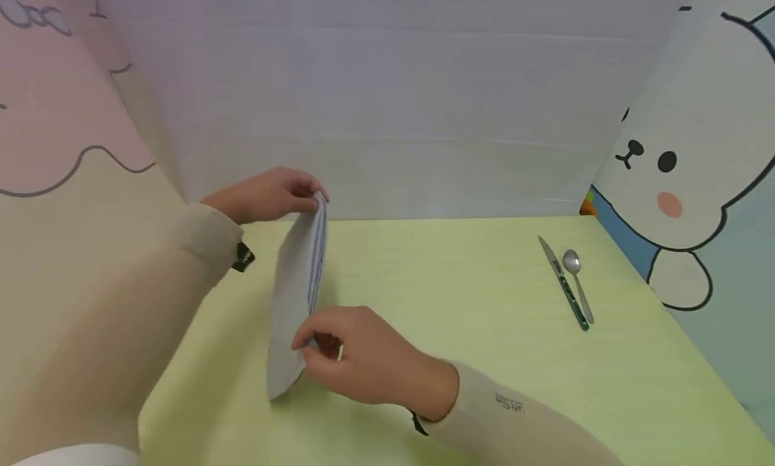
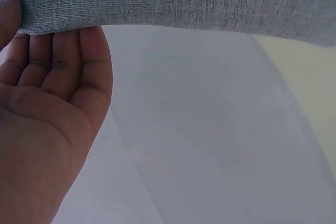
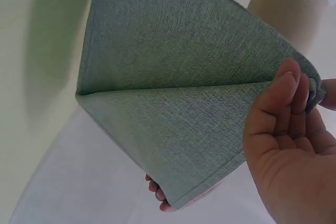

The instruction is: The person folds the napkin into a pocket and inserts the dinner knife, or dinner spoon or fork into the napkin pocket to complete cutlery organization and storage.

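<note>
A folded grey-blue cloth napkin (image 1: 292, 278) stands on edge above the left part of the table, its layered edges facing right. At its far top corner my left hand (image 1: 274, 193) pinches the cloth between thumb and fingers. My right hand (image 1: 366, 358) pinches the nearer edge, thumb against fingertips. In the right wrist view the napkin (image 3: 178, 45) spreads in two panels that meet at a crease, and fingers of the left hand (image 3: 157, 192) show behind its lower corner. The left wrist view has the cloth's edge (image 2: 178, 1) across the top, above the left palm (image 2: 47, 108).
On the right of the yellow-green table (image 1: 436, 278) lie a knife (image 1: 564, 284) with a dark green handle and a metal spoon (image 1: 578, 284), side by side. A pale panel (image 1: 387, 116) rises behind the table, with a cartoon-printed panel (image 1: 726, 116) along the right.
</note>
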A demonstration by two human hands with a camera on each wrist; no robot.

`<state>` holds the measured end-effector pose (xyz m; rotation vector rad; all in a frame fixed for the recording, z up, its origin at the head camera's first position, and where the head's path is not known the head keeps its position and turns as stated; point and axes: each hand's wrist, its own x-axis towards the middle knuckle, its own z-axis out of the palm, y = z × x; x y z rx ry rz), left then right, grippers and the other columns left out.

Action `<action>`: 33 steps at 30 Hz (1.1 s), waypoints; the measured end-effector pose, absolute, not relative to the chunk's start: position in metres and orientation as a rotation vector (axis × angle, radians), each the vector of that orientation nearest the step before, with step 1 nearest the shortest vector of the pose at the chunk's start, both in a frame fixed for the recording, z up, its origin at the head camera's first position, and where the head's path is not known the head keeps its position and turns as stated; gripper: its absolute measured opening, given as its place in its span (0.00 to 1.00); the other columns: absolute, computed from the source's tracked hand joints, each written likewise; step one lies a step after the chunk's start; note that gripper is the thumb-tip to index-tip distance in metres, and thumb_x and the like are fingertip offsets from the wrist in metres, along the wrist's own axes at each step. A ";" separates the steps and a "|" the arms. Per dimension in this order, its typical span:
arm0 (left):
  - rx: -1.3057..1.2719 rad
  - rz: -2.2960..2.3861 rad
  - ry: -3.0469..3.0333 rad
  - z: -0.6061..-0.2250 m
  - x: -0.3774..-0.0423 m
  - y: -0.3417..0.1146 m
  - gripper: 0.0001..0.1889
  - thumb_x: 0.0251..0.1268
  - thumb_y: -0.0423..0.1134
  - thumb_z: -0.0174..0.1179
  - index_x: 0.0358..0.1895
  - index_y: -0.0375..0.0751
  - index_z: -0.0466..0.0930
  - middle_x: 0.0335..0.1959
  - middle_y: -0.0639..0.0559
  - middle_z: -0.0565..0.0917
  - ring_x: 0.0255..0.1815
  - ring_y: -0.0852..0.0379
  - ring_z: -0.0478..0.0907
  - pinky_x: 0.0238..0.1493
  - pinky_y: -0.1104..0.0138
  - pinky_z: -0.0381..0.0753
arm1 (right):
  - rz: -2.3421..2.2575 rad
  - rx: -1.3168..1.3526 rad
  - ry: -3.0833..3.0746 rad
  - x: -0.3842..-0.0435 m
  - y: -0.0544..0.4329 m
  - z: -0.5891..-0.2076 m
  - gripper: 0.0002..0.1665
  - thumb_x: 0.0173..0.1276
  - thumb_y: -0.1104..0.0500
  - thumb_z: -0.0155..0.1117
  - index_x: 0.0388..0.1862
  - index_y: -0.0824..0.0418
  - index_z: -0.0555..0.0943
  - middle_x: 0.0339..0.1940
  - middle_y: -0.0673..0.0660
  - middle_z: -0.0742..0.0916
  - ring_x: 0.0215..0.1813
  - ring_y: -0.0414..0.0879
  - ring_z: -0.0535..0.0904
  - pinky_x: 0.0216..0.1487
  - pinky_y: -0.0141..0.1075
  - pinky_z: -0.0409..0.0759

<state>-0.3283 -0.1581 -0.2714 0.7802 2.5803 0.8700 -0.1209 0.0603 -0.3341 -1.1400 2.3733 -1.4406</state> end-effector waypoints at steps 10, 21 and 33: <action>0.915 0.706 2.487 -0.378 -0.338 -0.037 0.12 0.80 0.39 0.56 0.59 0.45 0.82 0.58 0.49 0.80 0.55 0.52 0.76 0.56 0.57 0.76 | -1.121 -0.830 2.545 -0.107 0.110 -0.395 0.10 0.70 0.64 0.61 0.42 0.57 0.88 0.24 0.39 0.79 0.25 0.32 0.74 0.35 0.29 0.78; 0.809 0.470 2.595 -0.446 -0.333 0.022 0.10 0.80 0.43 0.58 0.57 0.55 0.85 0.55 0.55 0.83 0.52 0.56 0.79 0.52 0.60 0.79 | -0.881 -0.716 2.548 -0.104 0.151 -0.424 0.08 0.67 0.67 0.61 0.33 0.54 0.83 0.27 0.40 0.81 0.25 0.33 0.73 0.31 0.32 0.76; 1.108 -0.271 2.921 -0.451 -0.313 0.023 0.13 0.85 0.41 0.48 0.58 0.51 0.83 0.48 0.52 0.82 0.48 0.53 0.79 0.50 0.59 0.80 | -0.791 -0.704 2.559 -0.111 0.166 -0.428 0.07 0.69 0.60 0.66 0.33 0.47 0.79 0.23 0.40 0.79 0.24 0.36 0.72 0.29 0.35 0.73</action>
